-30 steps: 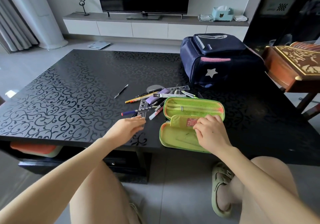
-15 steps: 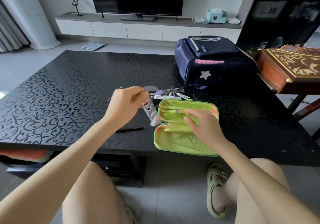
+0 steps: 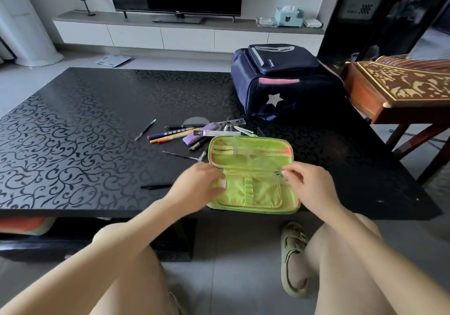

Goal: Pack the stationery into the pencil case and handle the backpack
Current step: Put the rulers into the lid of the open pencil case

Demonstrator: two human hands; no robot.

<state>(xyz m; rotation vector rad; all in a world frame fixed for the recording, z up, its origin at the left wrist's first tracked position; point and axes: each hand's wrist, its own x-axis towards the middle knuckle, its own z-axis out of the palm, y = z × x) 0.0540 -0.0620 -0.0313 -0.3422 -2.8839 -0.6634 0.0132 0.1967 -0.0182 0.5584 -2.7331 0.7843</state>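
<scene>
The green pencil case (image 3: 253, 193) lies open near the front edge of the black table (image 3: 73, 132). A clear set square (image 3: 255, 155) lies tilted over the case's upper half. My right hand (image 3: 310, 184) pinches its lower right corner. My left hand (image 3: 197, 185) is blurred at the case's left edge, its fingers curled by a small white piece; what it grips is unclear. Loose pens, pencils and rulers (image 3: 194, 132) lie just behind the case. The navy backpack (image 3: 280, 88) with a white star stands at the table's far right.
A black pen (image 3: 155, 186) lies left of my left hand, and a thin pen (image 3: 145, 129) lies further back. A carved wooden instrument (image 3: 401, 88) on a stand sits right of the table. My knees and a sandalled foot (image 3: 293, 258) are below the table's front edge.
My left hand came down from above the table to the case's left edge. My right hand moved to the case's right side and now pinches the clear set square over the upper half.
</scene>
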